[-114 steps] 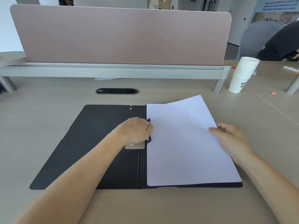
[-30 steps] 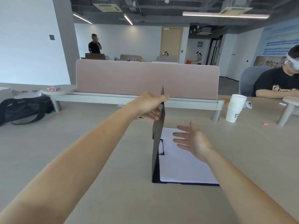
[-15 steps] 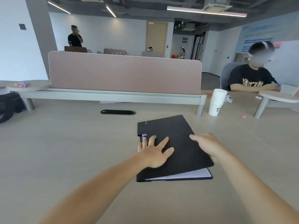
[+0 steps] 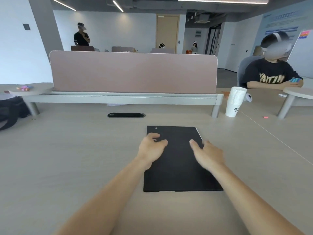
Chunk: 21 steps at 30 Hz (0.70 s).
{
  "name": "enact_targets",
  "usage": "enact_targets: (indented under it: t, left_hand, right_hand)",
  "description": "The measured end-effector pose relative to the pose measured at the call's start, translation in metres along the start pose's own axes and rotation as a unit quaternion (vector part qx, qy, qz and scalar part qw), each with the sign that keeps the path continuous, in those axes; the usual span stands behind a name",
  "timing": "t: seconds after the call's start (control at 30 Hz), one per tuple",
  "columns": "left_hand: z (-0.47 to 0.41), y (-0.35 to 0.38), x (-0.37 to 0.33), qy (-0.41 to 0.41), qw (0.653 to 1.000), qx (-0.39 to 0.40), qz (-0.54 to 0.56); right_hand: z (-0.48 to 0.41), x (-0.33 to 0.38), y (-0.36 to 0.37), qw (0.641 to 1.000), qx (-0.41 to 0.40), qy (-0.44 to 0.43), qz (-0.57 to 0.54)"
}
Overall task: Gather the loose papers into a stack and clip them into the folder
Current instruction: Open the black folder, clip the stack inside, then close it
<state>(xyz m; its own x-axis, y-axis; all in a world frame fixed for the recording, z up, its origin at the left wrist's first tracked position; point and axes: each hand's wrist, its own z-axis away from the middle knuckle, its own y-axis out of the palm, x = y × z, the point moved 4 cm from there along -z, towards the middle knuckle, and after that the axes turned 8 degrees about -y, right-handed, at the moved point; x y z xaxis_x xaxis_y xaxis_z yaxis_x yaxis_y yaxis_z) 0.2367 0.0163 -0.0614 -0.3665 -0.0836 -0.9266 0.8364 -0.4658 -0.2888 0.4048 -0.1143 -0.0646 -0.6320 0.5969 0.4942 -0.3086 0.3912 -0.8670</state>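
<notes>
The black folder lies closed and flat on the desk in front of me. Only a thin white strip of the papers shows along its far right edge; the rest is hidden under the cover. My left hand is over the folder's upper left part, fingers loosely curled, holding nothing. My right hand hovers over the upper right part with its fingers apart, also holding nothing. I cannot tell whether either hand touches the cover.
A pink divider screen on a grey rail crosses the desk behind the folder, with a black cable grommet before it. A stack of white paper cups stands at the right. A seated person is at far right, a black bag at far left.
The folder cover, upright a second ago, has swung down over the papers and now lies flat. My left hand's fingers have curled up from the cover; both hands stay over the folder.
</notes>
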Motion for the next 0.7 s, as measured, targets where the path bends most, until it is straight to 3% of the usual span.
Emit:
enact_targets:
  t: [0.1, 0.2, 0.33, 0.43, 0.7]
  left_hand:
    - [-0.002, -0.017, -0.003, -0.091, 0.971, 0.031, 0.218]
    - [-0.002, -0.032, -0.004, -0.159, 0.933, 0.01, 0.323]
    - [-0.001, -0.021, -0.006, -0.149, 0.964, 0.096, 0.199]
    - [-0.007, -0.014, 0.001, -0.114, 0.984, 0.054, 0.124]
    - [-0.003, -0.02, 0.008, -0.044, 0.978, 0.079, 0.189]
  right_hand:
    - [0.014, -0.001, 0.022, 0.994, 0.01, -0.036, 0.099]
    - [0.011, -0.004, 0.017, 0.999, -0.02, -0.02, 0.024]
    - [0.011, -0.009, 0.013, 0.999, -0.031, -0.016, -0.03]
    - [0.012, -0.01, 0.014, 0.999, -0.034, -0.022, -0.036]
    - [-0.003, -0.02, -0.009, 0.978, -0.045, 0.01, -0.204]
